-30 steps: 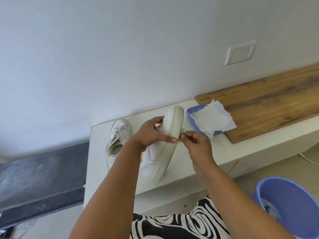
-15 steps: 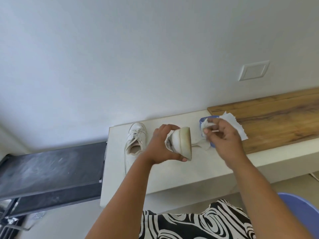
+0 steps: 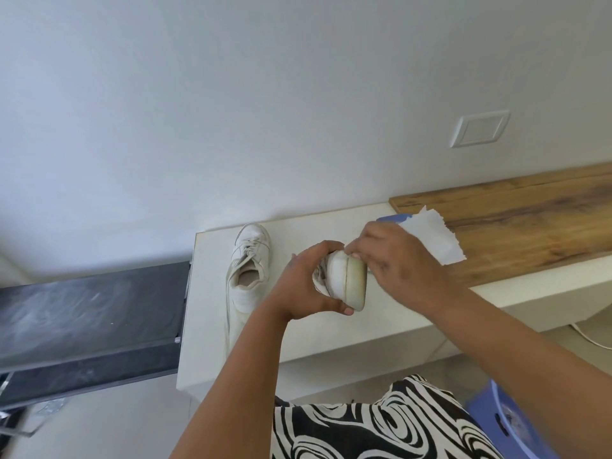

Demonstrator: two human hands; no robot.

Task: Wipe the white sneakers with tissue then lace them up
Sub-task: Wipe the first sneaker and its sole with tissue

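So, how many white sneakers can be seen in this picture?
2. One sneaker lies on the white ledge, near the wall. The other sneaker is held up by the left hand, with the right hand at it.

Two white sneakers: one sneaker lying on the white table, the other sneaker held up off it, sole edge toward the camera. Two hands: left hand wrapped round the raised sneaker, right hand at its toe end. One sheet of white tissue, draped over one blue container, mostly hidden. One wooden board on the table. One wall plate. One blue bucket on the floor, lower right. One dark panel at left.
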